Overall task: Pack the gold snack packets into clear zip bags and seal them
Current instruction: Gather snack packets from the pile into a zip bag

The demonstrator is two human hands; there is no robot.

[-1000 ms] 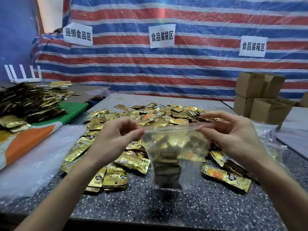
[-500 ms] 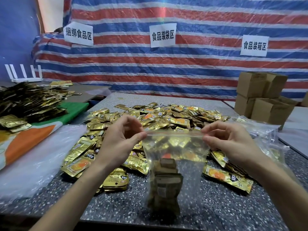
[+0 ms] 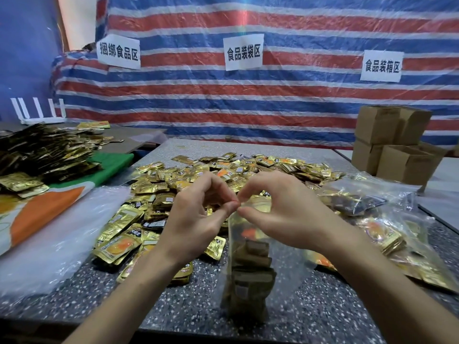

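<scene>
Striped tarpaulin (image 3: 285, 108) in red, blue and white covers the whole back wall, and three white paper signs (image 3: 244, 52) with black characters are fixed on it. Before it stands a dark speckled table (image 3: 173, 304). On the far half of the table lies a wide heap of gold snack packets (image 3: 223, 170), many with an orange picture on the front. Close to the near edge the clear zip bag (image 3: 280, 264) stands upright, and inside it a stack of packets (image 3: 249, 276) is seen, looking brownish through the plastic. Both hands are at the top edge of this bag, very near to each other, at its left end. The left hand (image 3: 196, 219) pinches the edge between thumb and forefinger, with the other fingers curled; the right hand (image 3: 283, 212) pinches it in the same way just beside. Whether the zip is closed along its length I cannot tell. To the right of the hands lie other filled bags (image 3: 372, 219), and behind them brown cardboard boxes (image 3: 400, 155) stand in a group. To the left lies pale clear plastic (image 3: 49, 244), then a green and orange cloth (image 3: 109, 167) carrying a dark heap (image 3: 44, 150) of more packets, and a white router (image 3: 37, 112) with upright antennas stands near the wall
</scene>
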